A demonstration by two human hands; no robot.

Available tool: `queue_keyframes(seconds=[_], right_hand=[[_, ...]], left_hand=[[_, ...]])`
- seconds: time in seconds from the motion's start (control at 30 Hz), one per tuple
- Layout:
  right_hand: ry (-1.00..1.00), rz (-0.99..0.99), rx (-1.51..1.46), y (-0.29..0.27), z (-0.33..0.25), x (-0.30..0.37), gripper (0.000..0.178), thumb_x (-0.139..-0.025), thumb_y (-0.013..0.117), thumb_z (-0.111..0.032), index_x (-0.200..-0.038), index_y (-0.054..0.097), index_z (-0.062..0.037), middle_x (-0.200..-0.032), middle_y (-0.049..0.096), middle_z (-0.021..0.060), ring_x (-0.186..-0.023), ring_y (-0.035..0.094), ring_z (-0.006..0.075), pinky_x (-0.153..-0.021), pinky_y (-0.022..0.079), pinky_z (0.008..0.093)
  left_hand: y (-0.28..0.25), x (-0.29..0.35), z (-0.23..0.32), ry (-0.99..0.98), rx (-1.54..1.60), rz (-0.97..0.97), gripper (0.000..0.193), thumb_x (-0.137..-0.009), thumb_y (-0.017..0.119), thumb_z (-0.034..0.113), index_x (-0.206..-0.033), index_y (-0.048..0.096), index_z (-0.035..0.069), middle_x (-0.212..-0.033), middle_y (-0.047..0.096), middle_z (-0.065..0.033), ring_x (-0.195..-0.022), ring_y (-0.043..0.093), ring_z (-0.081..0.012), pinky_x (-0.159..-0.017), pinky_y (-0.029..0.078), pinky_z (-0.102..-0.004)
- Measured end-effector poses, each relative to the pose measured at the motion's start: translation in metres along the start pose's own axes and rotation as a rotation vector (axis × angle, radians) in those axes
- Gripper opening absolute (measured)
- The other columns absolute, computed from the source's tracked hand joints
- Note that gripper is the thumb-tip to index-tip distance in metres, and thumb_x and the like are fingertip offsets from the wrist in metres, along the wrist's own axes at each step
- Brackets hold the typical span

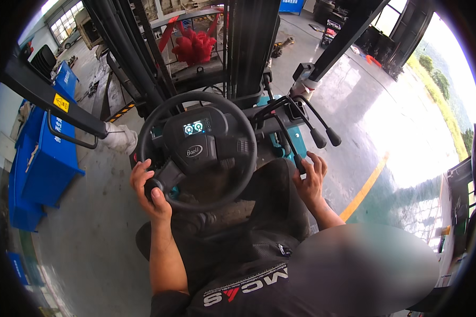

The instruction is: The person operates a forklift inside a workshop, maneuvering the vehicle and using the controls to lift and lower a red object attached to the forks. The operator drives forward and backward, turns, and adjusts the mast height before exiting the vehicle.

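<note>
Left hand point(157, 206) curled about the knob point(151, 184) on the steering wheel point(252, 150). Right hand point(312, 182) touches a black lever's point(299, 161) tip. Dashboard screen point(195, 128) lit; red bow point(193, 47) beyond.

Close head-worn fisheye view, steeply downward onto the steering wheel point(200, 151).

Matt plastic steering wheel point(202, 154), smooth glossy floor point(354, 111)
</note>
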State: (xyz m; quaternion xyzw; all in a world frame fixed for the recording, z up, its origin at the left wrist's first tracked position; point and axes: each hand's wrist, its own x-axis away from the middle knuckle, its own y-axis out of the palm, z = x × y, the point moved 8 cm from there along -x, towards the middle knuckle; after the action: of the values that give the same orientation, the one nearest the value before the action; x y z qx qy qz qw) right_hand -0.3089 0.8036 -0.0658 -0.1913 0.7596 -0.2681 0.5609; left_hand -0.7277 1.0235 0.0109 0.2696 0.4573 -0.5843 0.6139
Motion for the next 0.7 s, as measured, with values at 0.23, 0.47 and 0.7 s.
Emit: queue_keyframes(seconds=[0.23,0.47,0.7], right_hand=[[0.021,0.025,-0.009,-0.002,0.002,0.0,0.047,-0.079,0.079,-0.007,-0.124,0.067,-0.0075,-0.146,0.061,0.0194,-0.138,0.052,0.045,-0.115,0.04,0.0574],[0.036,0.034,-0.027,-0.004,0.004,-0.004,0.049,-0.079,0.08,-0.005,-0.126,0.067,-0.0077,-0.144,0.062,0.02,-0.134,0.055,0.045,-0.113,0.042,0.0565],[0.049,0.058,-0.065,-0.002,0.008,-0.002,0.046,-0.081,0.08,-0.004,-0.125,0.067,-0.0064,-0.139,0.065,0.0197,-0.129,0.057,0.0441,-0.111,0.044,0.0549]], left_hand=[[-0.001,0.004,-0.005,-0.053,0.049,0.001,0.048,-0.112,0.044,0.042,-0.13,0.059,0.0,-0.151,0.059,-0.022,-0.139,0.053,-0.0396,-0.122,0.038,-0.0568],[-0.019,0.056,-0.109,-0.692,0.276,0.234,0.06,-0.115,0.046,0.041,-0.16,0.047,0.003,-0.167,0.044,-0.0133,-0.157,0.037,-0.0298,-0.13,0.025,-0.0477],[0.012,0.079,-0.151,-0.681,0.464,0.044,0.059,-0.116,0.056,0.039,-0.162,0.045,0.004,-0.164,0.048,-0.0155,-0.15,0.049,-0.0263,-0.128,0.036,-0.0411]])
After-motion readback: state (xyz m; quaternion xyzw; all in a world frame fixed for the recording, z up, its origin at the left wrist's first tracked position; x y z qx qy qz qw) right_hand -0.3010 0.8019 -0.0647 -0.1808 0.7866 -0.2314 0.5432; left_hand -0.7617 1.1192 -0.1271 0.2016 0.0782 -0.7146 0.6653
